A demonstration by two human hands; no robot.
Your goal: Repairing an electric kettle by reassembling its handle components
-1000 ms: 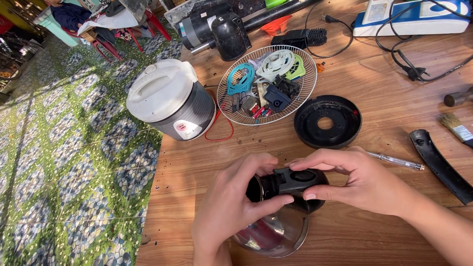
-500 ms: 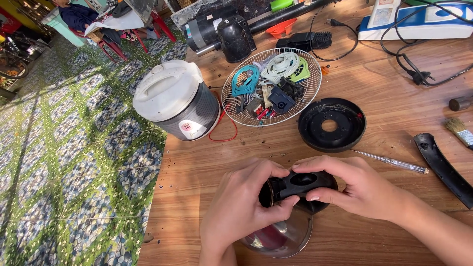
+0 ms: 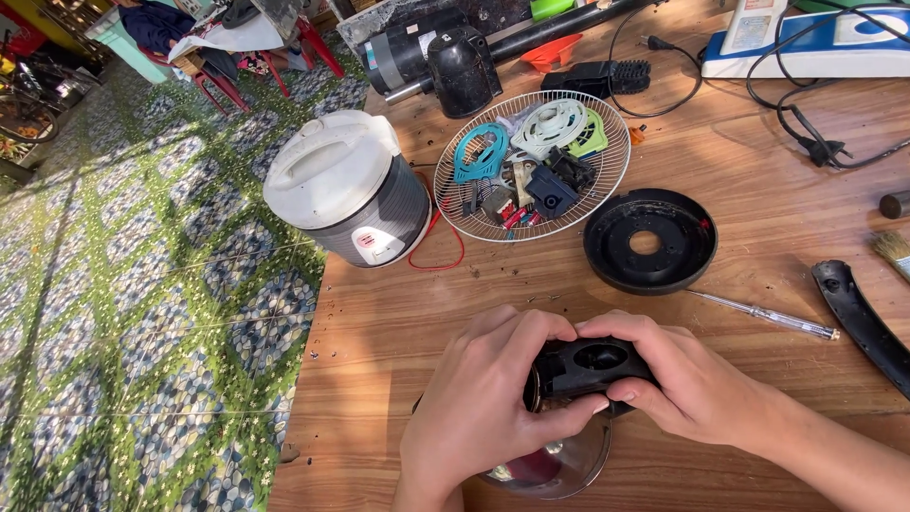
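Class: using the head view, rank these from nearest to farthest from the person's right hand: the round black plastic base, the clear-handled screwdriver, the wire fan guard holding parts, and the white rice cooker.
1. Clear-handled screwdriver, just beyond the right hand.
2. Round black plastic base, farther up the table.
3. Wire fan guard holding parts, beyond the base.
4. White rice cooker, far left, near the table edge.

Wood-grain bench (image 3: 739, 152) here, planks running sideways, with a tiled floor off to its left. Sitting right on it: a white-lidded rice cooker (image 3: 346, 188) near the left edge, a round wire fan guard (image 3: 618, 175) used as a tray for loose parts, and a black round base plate (image 3: 650, 240) just right of that. A thin clear-handled screwdriver (image 3: 763, 315) lies below the plate, a curved black handle piece (image 3: 861, 322) farther right, plus what looks like a paintbrush (image 3: 892, 250) at the edge. Black motor (image 3: 431, 59) and cables (image 3: 806, 123) along the back.
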